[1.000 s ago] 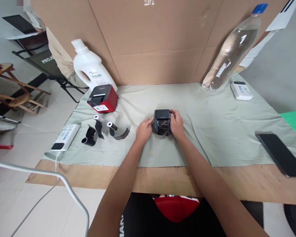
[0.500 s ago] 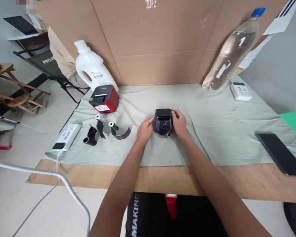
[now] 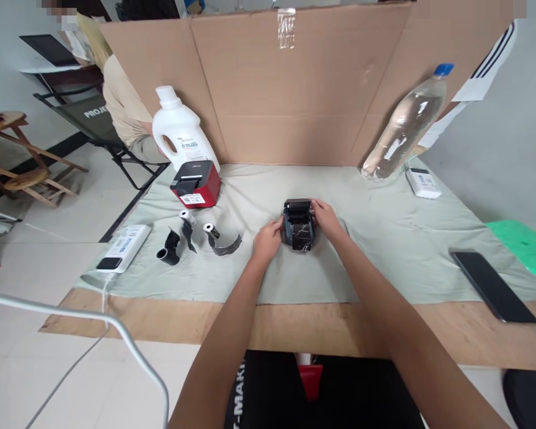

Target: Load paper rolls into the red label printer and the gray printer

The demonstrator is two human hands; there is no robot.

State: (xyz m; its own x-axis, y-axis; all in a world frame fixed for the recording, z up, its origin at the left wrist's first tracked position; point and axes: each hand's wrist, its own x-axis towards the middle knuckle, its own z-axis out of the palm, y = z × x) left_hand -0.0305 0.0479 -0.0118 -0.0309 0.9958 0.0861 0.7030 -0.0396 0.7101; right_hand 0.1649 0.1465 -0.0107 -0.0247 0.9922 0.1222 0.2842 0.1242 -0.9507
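A small black portable label printer (image 3: 299, 225) sits on the cloth in front of me, its lid tipped up at the back. Black marbled paper (image 3: 302, 236) lies over its front. My left hand (image 3: 268, 240) grips the printer's left side, fingers closed against it. At the upper right corner, my right hand (image 3: 326, 217) pinches the raised lid's edge. To the left on the cloth are a black paper roll with a curled tail (image 3: 226, 243), a second small roll (image 3: 188, 228) and a loose black roll (image 3: 168, 249).
A red and black printer (image 3: 197, 183) stands by a white detergent jug (image 3: 183, 134). White power banks (image 3: 124, 247) lie at left and right (image 3: 423, 182). A water bottle (image 3: 406, 128) leans on the cardboard (image 3: 295, 89). A phone (image 3: 491, 285) lies right. A person (image 3: 127, 101) sits beyond.
The printer's lid has swung up and back under my right hand. My left hand stays at its side. The whole view has tilted slightly upward.
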